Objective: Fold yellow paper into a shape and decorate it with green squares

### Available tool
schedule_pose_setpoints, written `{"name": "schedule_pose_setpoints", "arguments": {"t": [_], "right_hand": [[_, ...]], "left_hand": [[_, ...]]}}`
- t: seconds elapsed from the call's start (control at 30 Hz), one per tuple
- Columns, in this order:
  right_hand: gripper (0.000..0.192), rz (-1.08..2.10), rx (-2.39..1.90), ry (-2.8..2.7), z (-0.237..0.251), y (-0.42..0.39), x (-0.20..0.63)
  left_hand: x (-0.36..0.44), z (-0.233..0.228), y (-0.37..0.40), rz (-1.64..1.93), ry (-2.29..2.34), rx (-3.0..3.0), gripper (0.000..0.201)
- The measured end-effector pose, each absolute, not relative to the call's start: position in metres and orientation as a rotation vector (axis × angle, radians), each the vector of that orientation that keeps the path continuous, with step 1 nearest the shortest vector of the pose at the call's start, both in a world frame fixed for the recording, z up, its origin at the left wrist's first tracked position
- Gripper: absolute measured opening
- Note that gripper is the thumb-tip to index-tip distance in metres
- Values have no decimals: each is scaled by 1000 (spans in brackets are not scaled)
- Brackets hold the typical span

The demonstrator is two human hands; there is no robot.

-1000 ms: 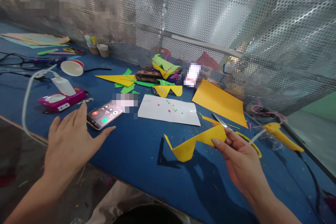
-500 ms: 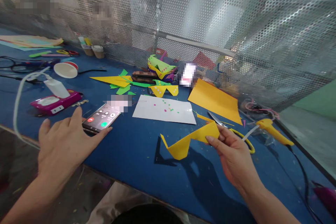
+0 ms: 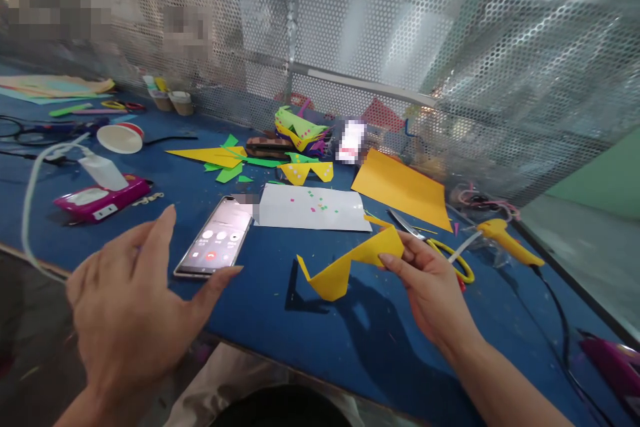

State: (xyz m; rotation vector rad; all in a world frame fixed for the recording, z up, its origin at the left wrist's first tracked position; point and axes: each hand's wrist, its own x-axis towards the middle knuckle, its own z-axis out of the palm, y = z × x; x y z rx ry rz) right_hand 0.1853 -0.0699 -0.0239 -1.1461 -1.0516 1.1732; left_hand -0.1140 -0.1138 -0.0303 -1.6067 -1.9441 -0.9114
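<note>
My right hand [image 3: 433,280] pinches one end of a folded yellow paper mask [image 3: 337,267], holding it just over the blue table. Its cut shape resembles eyeglasses, and its far end points left. My left hand [image 3: 145,300] is open, fingers apart, close to the lower edge of a smartphone [image 3: 216,240] that lies with a lit call screen. Whether the thumb touches the phone I cannot tell. Beyond the hands lies a white sheet [image 3: 345,210] with small green and pink paper bits. Behind it is a yellow paper mask with pale dots [image 3: 304,172].
Scissors with yellow handles [image 3: 453,260] and a yellow glue gun [image 3: 510,240] lie right of my right hand. An orange-yellow sheet [image 3: 400,190] leans behind them. Decorated masks [image 3: 300,128] are stacked at the back. A magenta power strip [image 3: 103,199] and paper cup [image 3: 120,138] sit left.
My left hand has drawn back from the phone, its fingers raised. The phone has turned and shifted right, and its screen display differs. My right hand still holds the yellow mask.
</note>
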Motion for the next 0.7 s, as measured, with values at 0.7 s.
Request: {"name": "schedule_pose_setpoints", "arguments": {"t": [0.7], "right_hand": [[40,961,-1041,-949,-29,-55,199]], "left_hand": [[72,32,-7,-2260,-1137,-2520,9]]}}
